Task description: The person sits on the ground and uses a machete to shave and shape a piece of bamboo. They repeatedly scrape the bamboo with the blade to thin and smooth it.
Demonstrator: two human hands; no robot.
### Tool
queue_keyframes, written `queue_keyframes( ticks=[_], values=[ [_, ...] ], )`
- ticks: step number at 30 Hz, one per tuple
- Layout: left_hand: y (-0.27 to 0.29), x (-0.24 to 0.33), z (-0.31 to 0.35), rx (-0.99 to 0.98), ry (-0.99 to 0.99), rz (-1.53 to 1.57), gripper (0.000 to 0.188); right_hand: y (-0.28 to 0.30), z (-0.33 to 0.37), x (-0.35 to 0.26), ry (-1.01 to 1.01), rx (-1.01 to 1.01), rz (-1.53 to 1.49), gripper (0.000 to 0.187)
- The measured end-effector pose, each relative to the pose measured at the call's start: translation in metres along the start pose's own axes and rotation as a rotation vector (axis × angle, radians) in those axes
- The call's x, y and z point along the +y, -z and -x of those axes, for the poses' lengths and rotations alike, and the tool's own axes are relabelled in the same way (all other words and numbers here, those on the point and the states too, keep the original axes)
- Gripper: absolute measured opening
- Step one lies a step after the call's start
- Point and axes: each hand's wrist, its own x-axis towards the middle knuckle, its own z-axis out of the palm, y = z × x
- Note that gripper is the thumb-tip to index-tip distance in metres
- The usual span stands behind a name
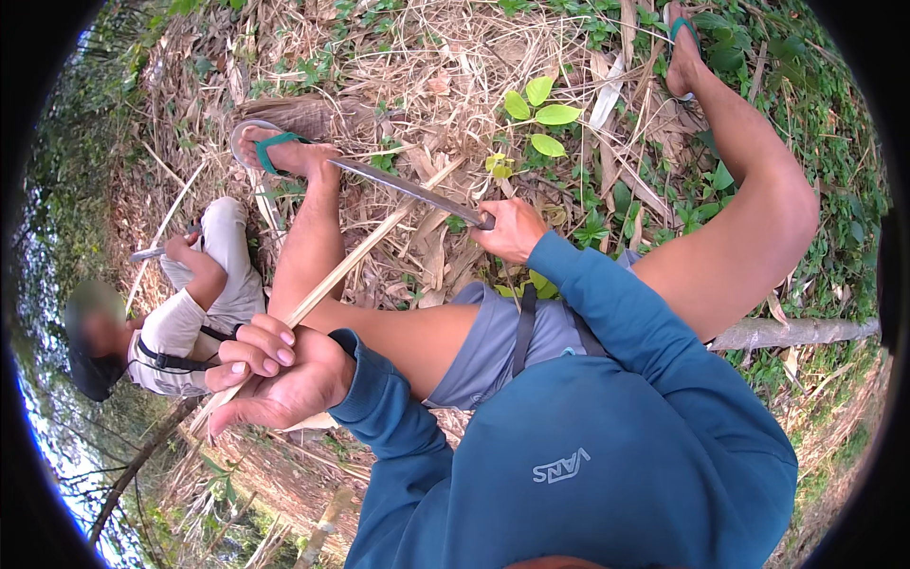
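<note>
While you sit on the ground, your left hand (275,375) curls its fingers (254,349) around the near end of a pale strip (355,258) that slants up across your left leg. Your right hand (514,230) grips the handle of a long knife (408,189), whose blade crosses the strip toward your left foot (284,152). Dry leaves (445,76) lie beyond. Another person (180,313) crouches at your left.

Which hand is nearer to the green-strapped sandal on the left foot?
Right. The right hand grips the long knife reaching toward the sandal; the left hand holds the pale split stick farther away.
</note>
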Motion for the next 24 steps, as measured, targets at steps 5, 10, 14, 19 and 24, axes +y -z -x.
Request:
queue_keyframes(
  ticks=[5,10,14,19,24],
  values=[
    [-0.006,0.003,0.003,0.055,-0.006,-0.026,0.056,-0.006,-0.001,0.008,-0.024,0.025,-0.03,0.033],
    [-0.003,0.0,-0.001,-0.017,-0.019,-0.01,0.056,0.004,-0.014,0.016,-0.083,0.023,0.02,0.031],
    [-0.002,0.003,0.008,0.051,-0.017,-0.024,0.056,-0.011,0.003,0.012,-0.024,0.052,0.022,0.032],
    [-0.013,0.001,0.001,-0.005,-0.018,-0.019,0.056,-0.009,-0.032,0.06,-0.238,0.086,0.147,0.035],
    [-0.001,0.004,0.002,0.085,-0.041,-0.085,0.058,-0.013,-0.007,0.031,-0.213,0.036,0.046,0.042]
  ],
)
